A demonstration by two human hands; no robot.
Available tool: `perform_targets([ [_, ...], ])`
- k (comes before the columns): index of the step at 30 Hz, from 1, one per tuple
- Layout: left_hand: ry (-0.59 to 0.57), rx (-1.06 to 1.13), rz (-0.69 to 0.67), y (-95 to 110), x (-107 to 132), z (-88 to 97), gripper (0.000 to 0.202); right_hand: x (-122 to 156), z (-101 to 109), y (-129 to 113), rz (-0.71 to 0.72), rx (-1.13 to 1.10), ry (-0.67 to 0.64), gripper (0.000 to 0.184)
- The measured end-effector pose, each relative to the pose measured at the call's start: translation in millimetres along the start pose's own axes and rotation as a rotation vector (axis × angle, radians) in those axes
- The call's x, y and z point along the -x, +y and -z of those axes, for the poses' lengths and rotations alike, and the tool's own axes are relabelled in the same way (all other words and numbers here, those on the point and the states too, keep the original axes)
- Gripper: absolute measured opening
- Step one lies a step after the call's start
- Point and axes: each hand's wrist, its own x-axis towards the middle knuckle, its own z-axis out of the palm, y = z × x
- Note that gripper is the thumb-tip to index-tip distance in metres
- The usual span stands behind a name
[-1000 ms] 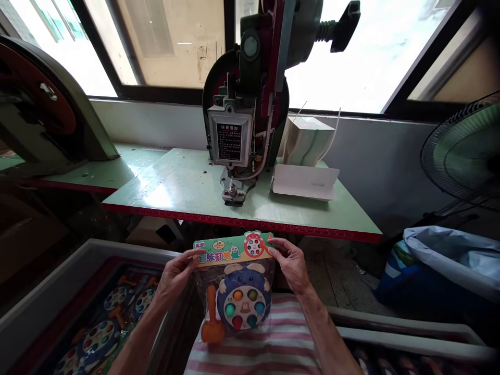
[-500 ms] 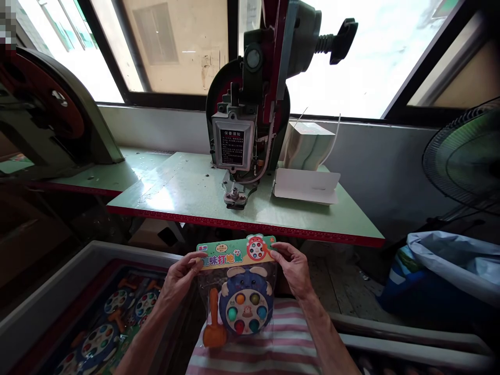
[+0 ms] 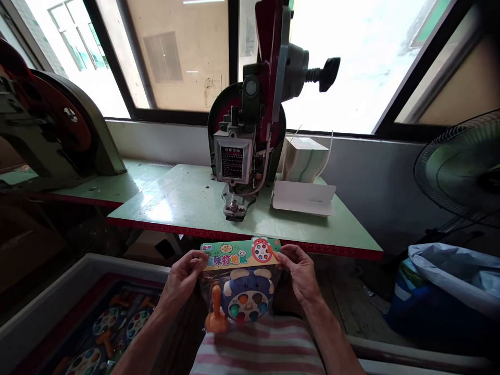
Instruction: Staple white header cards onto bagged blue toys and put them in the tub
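A bagged toy set hangs between my hands: a blue animal-shaped toy with coloured buttons and an orange toy hammer in clear plastic. Its printed header card is green and cream, folded over the bag's top. My left hand pinches the card's left end. At the right end, my right hand pinches it between thumb and fingers. Just beyond the card stands a stapling machine, its small metal anvil at the table's front edge.
A grey bin at lower left contains several similar toys. On the green table lie a folded white card and a stack of cards. A fan and a blue container with a white liner stand right.
The view has tilted up slightly. Both hands still hold the header card, and the bag's lower part has swung away from me, so the toy looks foreshortened.
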Motion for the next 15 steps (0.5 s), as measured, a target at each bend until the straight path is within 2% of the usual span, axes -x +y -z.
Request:
perform_targets([
  [6,-0.026,-0.072,-0.137,30,-64,-17.4,0.019,-49,-9,-31,0.091,-0.011,0.009,0.045],
  [10,-0.061,-0.028,-0.096,46,-116,-25.3,0.020,-90,-18,-42,0.196,0.048,0.018,0.046],
  [15,-0.054,-0.002,-0.088,53,-174,-34.4,0.025,-133,-27,-45,0.218,0.094,0.074,0.048],
])
